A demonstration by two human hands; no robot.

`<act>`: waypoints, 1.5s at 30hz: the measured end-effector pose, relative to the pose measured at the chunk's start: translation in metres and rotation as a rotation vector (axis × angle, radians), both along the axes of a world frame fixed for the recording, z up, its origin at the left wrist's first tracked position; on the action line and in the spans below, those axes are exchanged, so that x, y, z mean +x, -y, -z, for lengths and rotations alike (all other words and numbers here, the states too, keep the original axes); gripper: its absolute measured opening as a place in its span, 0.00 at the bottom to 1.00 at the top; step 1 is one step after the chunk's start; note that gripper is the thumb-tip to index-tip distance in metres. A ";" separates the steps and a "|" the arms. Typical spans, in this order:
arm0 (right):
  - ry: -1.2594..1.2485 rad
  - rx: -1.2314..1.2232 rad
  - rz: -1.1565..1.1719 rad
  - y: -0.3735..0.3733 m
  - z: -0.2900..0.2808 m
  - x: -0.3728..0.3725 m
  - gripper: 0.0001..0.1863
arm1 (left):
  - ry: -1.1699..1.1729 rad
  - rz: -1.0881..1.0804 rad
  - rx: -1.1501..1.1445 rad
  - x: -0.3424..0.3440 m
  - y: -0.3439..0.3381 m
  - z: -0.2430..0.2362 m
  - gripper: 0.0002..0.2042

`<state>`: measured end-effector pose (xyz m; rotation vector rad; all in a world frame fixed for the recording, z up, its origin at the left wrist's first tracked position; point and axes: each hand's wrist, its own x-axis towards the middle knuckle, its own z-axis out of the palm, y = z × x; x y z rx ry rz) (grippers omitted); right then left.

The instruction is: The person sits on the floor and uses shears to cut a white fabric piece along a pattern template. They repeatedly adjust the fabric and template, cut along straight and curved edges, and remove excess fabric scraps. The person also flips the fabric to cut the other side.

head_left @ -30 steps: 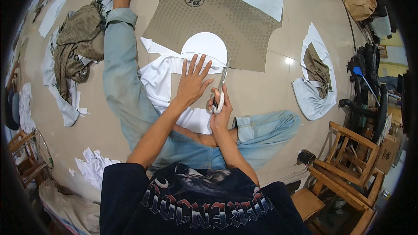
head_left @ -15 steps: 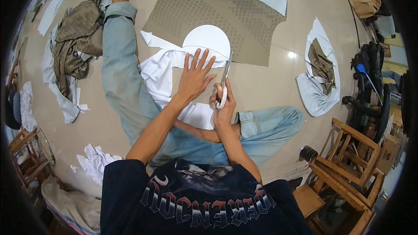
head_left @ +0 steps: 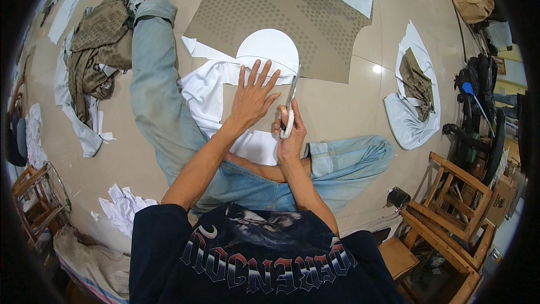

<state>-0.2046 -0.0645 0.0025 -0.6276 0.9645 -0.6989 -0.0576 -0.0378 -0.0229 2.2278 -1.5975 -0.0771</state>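
My right hand grips a pair of scissors by white-wrapped handles. Their blades point away from me and meet the right edge of the white cloth. Spread out flat, my left hand has its fingertips on that cloth, close below a rounded white piece. The rounded piece overlaps the lower edge of a brown patterned shirt panel lying on the floor. More white cloth reaches down between my legs.
Crumpled brown and pale fabric lies left of my outstretched leg. White scraps sit at the lower left. Another pale and brown cloth piece is on the right. Wooden furniture stands at the lower right.
Both hands keep nearly the same places, the left flat on the cloth and the right around the scissors. The whole view has shifted slightly.
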 end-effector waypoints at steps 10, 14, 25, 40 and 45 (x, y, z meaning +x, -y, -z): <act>-0.075 0.008 -0.074 0.028 -0.022 -0.014 0.29 | 0.009 0.099 0.082 -0.010 0.000 -0.001 0.31; -0.083 -0.025 -0.132 0.051 -0.015 -0.016 0.29 | 0.022 0.098 0.086 -0.011 0.001 0.000 0.31; -0.176 -0.049 -0.258 0.074 -0.015 -0.019 0.28 | -0.017 0.090 0.083 -0.010 0.001 -0.001 0.32; -0.162 -0.093 -0.499 0.139 -0.010 -0.025 0.27 | -0.107 0.089 0.071 -0.008 0.003 -0.001 0.31; -0.112 -0.073 -0.504 0.144 -0.004 -0.025 0.27 | -0.130 0.079 0.061 -0.009 0.004 -0.003 0.30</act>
